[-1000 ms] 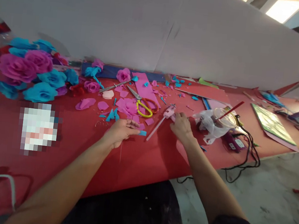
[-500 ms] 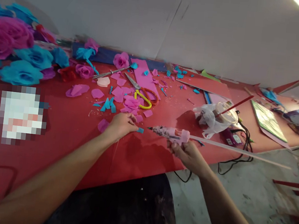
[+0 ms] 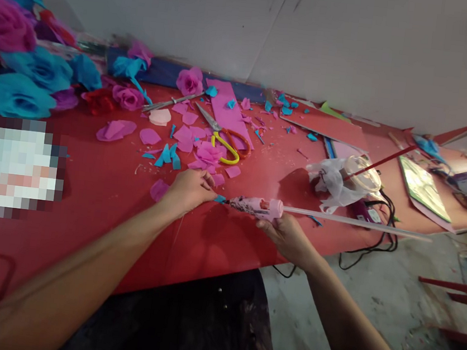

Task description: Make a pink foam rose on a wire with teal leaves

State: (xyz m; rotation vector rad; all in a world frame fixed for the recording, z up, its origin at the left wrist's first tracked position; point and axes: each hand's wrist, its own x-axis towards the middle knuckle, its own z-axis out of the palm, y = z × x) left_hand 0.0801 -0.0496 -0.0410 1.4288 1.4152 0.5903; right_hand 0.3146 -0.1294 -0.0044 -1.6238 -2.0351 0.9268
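My left hand (image 3: 191, 193) pinches a small piece of blue paper (image 3: 219, 199) between thumb and fingers, above the red tabletop (image 3: 217, 240). A pink hot glue gun (image 3: 255, 206) is gripped in my right hand (image 3: 289, 237). Its dark nozzle meets the right end of the blue piece; whether they touch or only overlap I cannot tell. From the gun's rear sticks a long pale glue stick (image 3: 354, 222). Behind my hands lie scissors (image 3: 224, 143) with yellow and orange handles, pink paper petals (image 3: 185, 137) and blue scraps (image 3: 168, 156).
Blue, pink and red paper flowers (image 3: 17, 95) crowd the left. A pink paper strip (image 3: 226, 107) lies near the wall. To the right are a plastic bag (image 3: 329, 180), a round tub (image 3: 366, 176) and black cables (image 3: 389, 215). A pixelated patch (image 3: 23, 168) hides something at left.
The glue gun has moved left in my right hand, bringing its nozzle to the blue paper. My left hand keeps its pinch. The view has shifted slightly.
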